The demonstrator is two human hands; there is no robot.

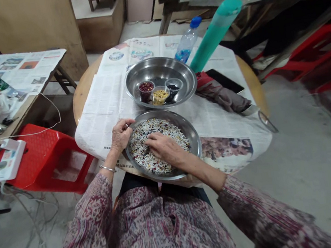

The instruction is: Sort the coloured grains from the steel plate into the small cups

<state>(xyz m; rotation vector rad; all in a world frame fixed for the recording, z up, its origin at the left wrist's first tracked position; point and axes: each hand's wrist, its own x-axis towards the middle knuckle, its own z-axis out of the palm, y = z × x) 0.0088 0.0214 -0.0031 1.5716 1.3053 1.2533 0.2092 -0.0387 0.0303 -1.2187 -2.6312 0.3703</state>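
From my remote seat, the largest thing I see is the round surface (81,95), spread with newspaper under the shallow steel pan (195,141) at its near edge. Next in size is the deep steel basin (157,67), just beyond the pan, and then the pan itself. A green tube (217,32) leans beyond the pan and to its right, with a blue-capped bottle (187,45) just left of the tube. My left hand (122,135) is at the pan's left rim, fingers partly curled; I can't tell whether it grips the rim. My right hand (165,146) reaches over the pan, fingers bent into the grain; whether they pinch any, I can't tell. Beyond the pan, inside the basin, three clear cups (160,97) stand close together, holding reddish, yellow and dark beans. Smallest is the grain (154,165), mostly white with dark, reddish and yellow bits, spread across the pan's floor.
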